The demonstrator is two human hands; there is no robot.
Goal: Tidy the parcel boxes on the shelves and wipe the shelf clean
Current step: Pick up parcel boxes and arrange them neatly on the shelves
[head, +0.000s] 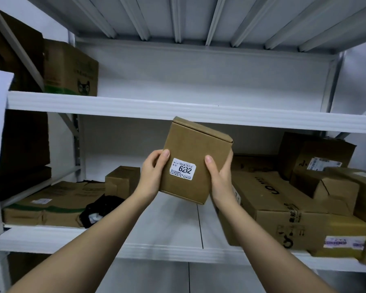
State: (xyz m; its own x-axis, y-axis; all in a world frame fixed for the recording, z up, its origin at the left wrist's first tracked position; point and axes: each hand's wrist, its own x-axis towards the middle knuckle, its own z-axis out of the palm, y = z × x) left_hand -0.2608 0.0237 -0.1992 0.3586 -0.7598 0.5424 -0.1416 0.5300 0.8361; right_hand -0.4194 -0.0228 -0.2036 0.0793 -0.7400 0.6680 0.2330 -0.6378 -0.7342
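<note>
I hold a small brown parcel box (195,153) with a white label reading 6232 in front of the white shelves. My left hand (152,174) grips its left edge and my right hand (219,176) grips its right edge, thumbs on the front face. The box hangs tilted in the air, between the upper shelf board (135,105) and the lower shelf board (178,235). A black cloth (101,210) lies on the lower shelf at the left.
The lower shelf holds flat cartons (47,206) and a small box (123,181) at the left, and a pile of several brown boxes (294,199) at the right. A printed carton (70,70) stands on the upper shelf at the left.
</note>
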